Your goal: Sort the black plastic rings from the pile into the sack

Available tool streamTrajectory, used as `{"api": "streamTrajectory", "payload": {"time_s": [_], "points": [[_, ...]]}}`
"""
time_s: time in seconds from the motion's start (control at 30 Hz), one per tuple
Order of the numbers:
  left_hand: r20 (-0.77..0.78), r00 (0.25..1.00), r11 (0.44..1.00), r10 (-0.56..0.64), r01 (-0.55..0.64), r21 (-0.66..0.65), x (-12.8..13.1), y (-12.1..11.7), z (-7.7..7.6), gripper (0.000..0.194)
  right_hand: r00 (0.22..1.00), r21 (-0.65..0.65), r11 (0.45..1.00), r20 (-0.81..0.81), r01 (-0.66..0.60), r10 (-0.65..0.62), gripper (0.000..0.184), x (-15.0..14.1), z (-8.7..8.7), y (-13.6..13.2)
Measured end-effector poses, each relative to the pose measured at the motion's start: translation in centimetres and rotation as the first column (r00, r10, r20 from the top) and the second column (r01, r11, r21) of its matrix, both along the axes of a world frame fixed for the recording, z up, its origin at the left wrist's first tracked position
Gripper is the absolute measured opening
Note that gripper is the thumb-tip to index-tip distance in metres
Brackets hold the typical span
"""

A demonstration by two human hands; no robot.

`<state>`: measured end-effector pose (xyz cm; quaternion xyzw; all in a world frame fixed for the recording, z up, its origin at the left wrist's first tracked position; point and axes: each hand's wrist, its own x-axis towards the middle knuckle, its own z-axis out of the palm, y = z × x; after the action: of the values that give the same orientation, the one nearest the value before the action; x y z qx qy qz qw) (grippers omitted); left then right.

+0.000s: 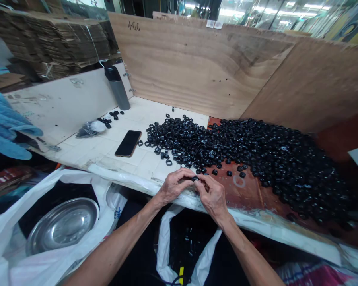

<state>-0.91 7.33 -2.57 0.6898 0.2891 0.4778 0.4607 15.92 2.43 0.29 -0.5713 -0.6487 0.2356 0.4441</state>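
Close to the table's front edge, my left hand (175, 185) and my right hand (212, 195) meet, fingers closed in a pinch. Between their fingertips is a small black part (194, 178), mostly covered, so its exact shape is hard to make out. Just beyond the fingers lies a heap of small black rings (181, 137), several of them loose at its near side. To the right it runs into a larger pile of small black parts (286, 159) on a reddish-brown board (250, 194).
A phone (128, 143), a grey flask (118, 89) and a plastic bag (91, 129) are on the left of the table. Wooden panels (197, 63) stand behind. Below hang a white sack (164, 242) with black parts and another holding a metal bowl (65, 224).
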Motion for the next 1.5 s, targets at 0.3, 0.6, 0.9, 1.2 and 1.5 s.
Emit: {"api": "streamTrajectory", "payload": {"time_s": [0.3, 0.6, 0.9, 1.2, 1.5], "points": [[-0.013, 1.0, 1.0, 0.014, -0.014, 0.012, 0.0, 0.0, 0.2, 0.019, 0.997, -0.032, 0.997, 0.032, 0.065, -0.064, 0.029, -0.3, -1.3, 0.2], [-0.016, 1.0, 1.0, 0.004, -0.004, -0.021, 0.0, 0.0, 0.7, 0.017, 0.991, -0.011, 0.999, 0.133, 0.032, -0.03, 0.039, 0.2, -1.9, 0.2], [0.001, 1.0, 0.996, 0.024, -0.023, -0.086, 0.0, -0.1, 0.6, 0.017, 0.995, 0.007, 1.0, 0.095, 0.0, -0.001, 0.039, 0.1, -1.5, -0.9], [-0.01, 1.0, 0.994, -0.016, 0.015, -0.109, -0.1, -0.2, 0.9, 0.016, 0.999, 0.012, 1.0, -0.044, 0.011, -0.01, 0.015, 0.9, -0.9, -0.2], [-0.053, 0.998, 0.999, -0.025, 0.027, 0.035, 0.1, -0.2, 0.6, 0.015, 0.962, -0.189, 0.971, -0.201, 0.145, -0.183, 0.028, -1.6, -2.6, -0.9]]}}
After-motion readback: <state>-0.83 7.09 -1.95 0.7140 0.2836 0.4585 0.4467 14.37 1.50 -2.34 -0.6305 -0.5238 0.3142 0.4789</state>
